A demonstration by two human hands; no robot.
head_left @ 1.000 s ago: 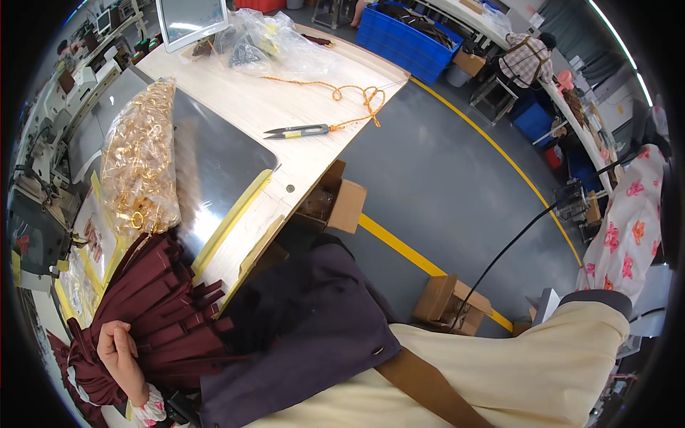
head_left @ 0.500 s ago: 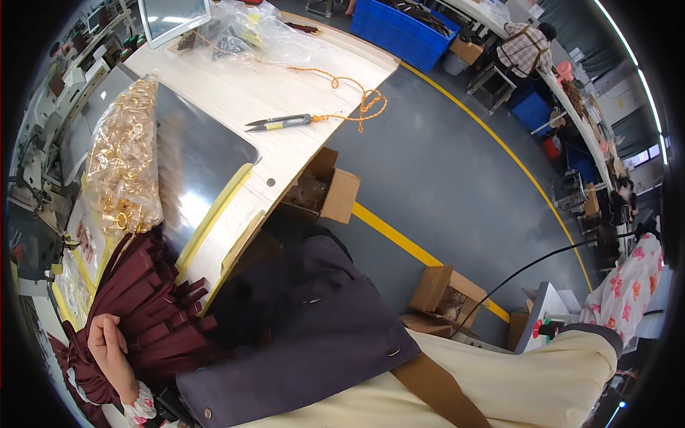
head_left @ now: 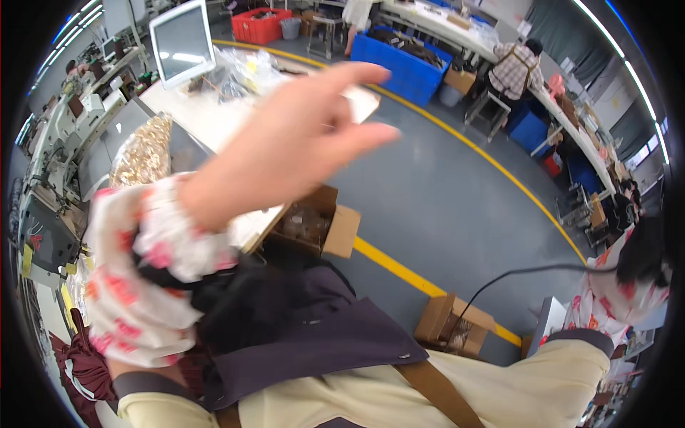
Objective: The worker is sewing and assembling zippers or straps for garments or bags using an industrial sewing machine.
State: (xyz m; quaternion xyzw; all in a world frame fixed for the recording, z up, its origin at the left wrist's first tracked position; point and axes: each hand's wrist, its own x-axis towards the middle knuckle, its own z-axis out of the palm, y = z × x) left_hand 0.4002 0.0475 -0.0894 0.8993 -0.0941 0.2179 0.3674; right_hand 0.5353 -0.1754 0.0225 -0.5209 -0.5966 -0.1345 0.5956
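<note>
Clear bag (head_left: 124,155) with gold-coloured pieces (head_left: 149,150) inside

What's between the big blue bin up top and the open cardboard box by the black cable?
The head view shows grey floor there, with a curved yellow line near the blue bin and a straight yellow stripe at the cardboard box.

Left hand (head_left: 285,143) above counter (head_left: 214,123). To its left, on counter: bag of fittings (head_left: 146,151). Beyond hand: screen (head_left: 183,44), plastic bag (head_left: 246,75) just right of it. Ahead-right: tub (head_left: 399,65) on floor (head_left: 442,185). Nearer body: fabric bundle (head_left: 91,364) left; open carton (head_left: 344,232) beside counter edge.
</note>
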